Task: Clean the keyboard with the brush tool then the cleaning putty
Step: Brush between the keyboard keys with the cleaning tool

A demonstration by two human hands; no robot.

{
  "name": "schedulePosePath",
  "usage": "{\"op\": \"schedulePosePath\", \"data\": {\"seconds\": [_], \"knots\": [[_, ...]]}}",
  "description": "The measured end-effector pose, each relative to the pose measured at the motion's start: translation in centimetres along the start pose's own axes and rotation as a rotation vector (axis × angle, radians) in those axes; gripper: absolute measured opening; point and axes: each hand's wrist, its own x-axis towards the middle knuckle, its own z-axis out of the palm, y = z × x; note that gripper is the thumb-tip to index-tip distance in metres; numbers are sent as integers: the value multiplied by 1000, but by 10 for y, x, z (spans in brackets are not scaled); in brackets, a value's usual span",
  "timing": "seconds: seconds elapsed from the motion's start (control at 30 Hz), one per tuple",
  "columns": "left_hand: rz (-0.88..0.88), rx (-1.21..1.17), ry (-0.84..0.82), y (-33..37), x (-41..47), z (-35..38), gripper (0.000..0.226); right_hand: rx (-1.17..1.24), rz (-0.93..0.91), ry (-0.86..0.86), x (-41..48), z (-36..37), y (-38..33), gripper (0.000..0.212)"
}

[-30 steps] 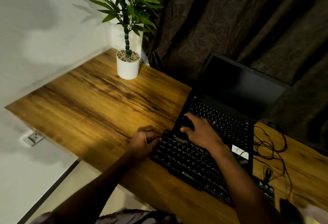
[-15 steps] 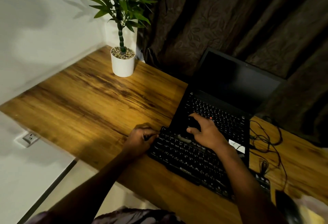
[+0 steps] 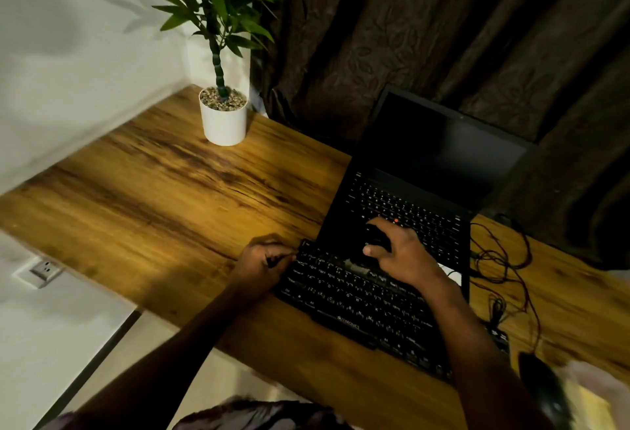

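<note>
Sliding rightward along the top key row, the right hand (image 3: 402, 255) grips the dark brush tool (image 3: 377, 240) while the left hand (image 3: 262, 259) pinches the left end of the keyboard (image 3: 358, 300), whose long axis runs on toward the near-right tabletop (image 3: 170, 197) edge.

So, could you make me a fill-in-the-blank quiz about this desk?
1. The green leafy plant stands in a round ____ pot.
2. The right hand holds a dark brush tool while the left hand grips the black external ____.
3. The black laptop has its lid ____.
Missing words: white; keyboard; open.
</note>
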Motion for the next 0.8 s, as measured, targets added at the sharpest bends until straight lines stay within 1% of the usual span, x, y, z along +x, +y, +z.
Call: {"op": "schedulePosePath", "data": {"seconds": [0.07,0.13,0.2,0.27,0.33,0.37,0.5,0.6,0.73,0.8], "knots": [[7,-8,7,0,0,0,14,-33,11,-15,-3,-6,3,41],[10,-6,8,-1,0,1,14,-28,9,11,-4,-7,5,39],[17,-5,-1,-3,0,1,15,23,0,55,-6,-3,3,37],[17,-10,13,-3,1,1,22,78,-13,81,-8,2,3,36],[4,-25,11,-3,1,1,18,99,-16,75,-12,5,7,36],[8,-21,13,-4,1,1,15,99,-9,70,-13,3,9,36],[28,-1,19,-4,1,1,26,37,21,47,-19,-10,22,37],[40,9,15,-5,1,2,25,-10,50,39,-21,-18,28,41],[25,-12,22,-2,0,1,22,75,8,105,-22,-13,23,39],[23,-20,32,1,-1,1,22,114,2,112,-22,-7,22,37]]}}
